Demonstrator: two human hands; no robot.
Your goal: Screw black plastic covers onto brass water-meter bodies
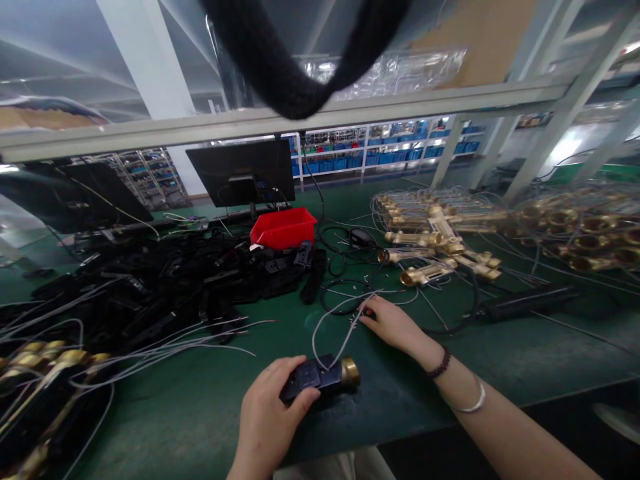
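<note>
My left hand (273,407) is closed around a black plastic housing (315,377) with a brass threaded end (350,372) pointing right. The housing lies on the green worktop near its front edge. A grey cable (320,327) rises from its top and loops toward my right hand (389,323). That hand rests on the worktop farther off, its fingertips drawn together beside a few small screws (354,323). Something dark and reddish shows at those fingertips, too small to name. Whether a screw is between them is hidden.
Black plastic parts (165,287) are heaped on the left, near brass bodies with cables (55,363). A red bin (283,228) stands behind. Brass pipe fittings (440,240) pile up at right, beyond a black cylindrical tool (533,301). A black strap (300,87) hangs overhead.
</note>
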